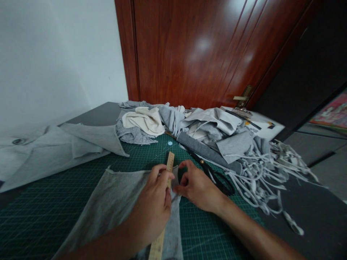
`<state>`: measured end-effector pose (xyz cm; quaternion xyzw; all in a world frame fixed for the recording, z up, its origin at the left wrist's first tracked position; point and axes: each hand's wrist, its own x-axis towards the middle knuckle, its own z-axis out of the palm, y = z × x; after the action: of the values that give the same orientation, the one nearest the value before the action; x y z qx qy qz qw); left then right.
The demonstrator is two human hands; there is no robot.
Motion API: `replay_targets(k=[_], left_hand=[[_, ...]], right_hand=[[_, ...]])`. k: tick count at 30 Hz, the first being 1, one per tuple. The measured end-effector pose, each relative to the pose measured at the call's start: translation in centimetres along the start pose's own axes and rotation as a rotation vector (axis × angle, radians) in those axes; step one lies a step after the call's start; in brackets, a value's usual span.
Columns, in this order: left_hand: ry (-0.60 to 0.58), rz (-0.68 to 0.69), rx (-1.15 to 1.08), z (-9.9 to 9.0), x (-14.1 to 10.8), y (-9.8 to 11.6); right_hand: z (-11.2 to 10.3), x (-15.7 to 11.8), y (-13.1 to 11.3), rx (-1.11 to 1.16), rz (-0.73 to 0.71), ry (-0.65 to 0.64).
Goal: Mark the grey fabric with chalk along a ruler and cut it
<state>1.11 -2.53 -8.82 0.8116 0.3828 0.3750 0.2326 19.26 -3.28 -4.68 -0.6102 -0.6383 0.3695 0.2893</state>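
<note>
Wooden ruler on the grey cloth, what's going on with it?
Somebody's left hand is holding the wooden ruler against the grey cloth, near its right edge. The right hand is at that edge, with its fingers bent. The cloth lies on a green cutting mat, and black scissors lie close by, with neither hand using them.

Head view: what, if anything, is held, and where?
The left hand holds the wooden ruler near its far end. The right hand is at the right edge of the grey cloth; grip there unclear.
</note>
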Motion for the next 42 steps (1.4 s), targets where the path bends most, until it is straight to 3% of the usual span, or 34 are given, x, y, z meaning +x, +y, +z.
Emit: replay_targets(k=[3, 11, 16, 20, 26, 31, 34, 39, 42], left_hand=[[-0.008, 0.043, 0.025, 0.1, 0.0, -0.1], [-0.024, 0.086, 0.137, 0.1, 0.3, 0.0], [-0.101, 0.173, 0.293, -0.5, 0.0, 0.4], [-0.161, 0.121, 0.352, -1.5, 0.3, 0.8], [-0.253, -0.006, 0.239, -3.1, 1.8, 0.9], [-0.205, -0.016, 0.171, -4.1, 3.0, 0.2], [-0.193, -0.089, 0.122, -4.5, 3.5, 0.2], [-0.175, -0.307, -0.241, -4.1, 3.2, 1.0], [-0.158, -0.33, -0.393, -3.1, 2.5, 1.1]], right_hand=[[-0.3, 0.0, -0.1, -0.189, -0.087, 0.013], [-1.0, -0.3, -0.1, -0.29, -0.383, -0.064], [-1.6, -1.0, -1.0, -0.4, -0.358, -0.127], [-1.9, -1.4, -1.6, -0.497, -0.31, -0.162], [-2.1, -1.3, -2.1, -0.537, -0.261, -0.22], [-2.1, -1.2, -2.4, -0.543, -0.231, -0.243], [-2.0, -1.1, -2.4, -0.546, -0.217, -0.244], [-2.0, -1.0, -2.0, -0.482, -0.235, -0.25], [-1.9, -1.1, -1.9, -0.466, -0.245, -0.257]])
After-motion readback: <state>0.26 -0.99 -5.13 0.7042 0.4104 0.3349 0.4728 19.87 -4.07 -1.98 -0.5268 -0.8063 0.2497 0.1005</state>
